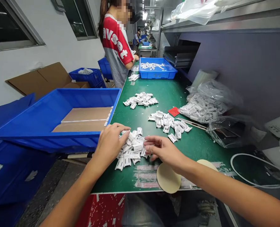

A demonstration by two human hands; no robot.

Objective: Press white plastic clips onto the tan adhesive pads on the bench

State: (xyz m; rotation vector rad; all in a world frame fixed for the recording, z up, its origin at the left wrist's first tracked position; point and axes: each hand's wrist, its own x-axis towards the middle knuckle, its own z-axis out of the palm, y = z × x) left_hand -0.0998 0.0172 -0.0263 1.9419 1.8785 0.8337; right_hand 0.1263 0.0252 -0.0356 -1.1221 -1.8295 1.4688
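Small white rectangular plastic parts (133,147) sat heaped near the front edge of the green tabletop (194,142), btwn the two hands. On my feed the L hand (109,141) was curled at the heap's L side, thumb and forefinger near each other; couldn't tell if it pinched a part. R hand (163,148) had its fingers bent and loosely spread at the R side, nothing visibly gripped. I saw 2 more piles of the same parts: one (166,121) just beyond the R hand, by a flat red square (173,111), the other (141,100) farther back. A round cream disc (168,178) lay below the R wrist. To the L stood a big blue plastic bin (59,135) w/ brown cardboard (85,118) inside. Co-worker in a red-and-grey shirt (116,52) stood near the far blue tray (158,75).
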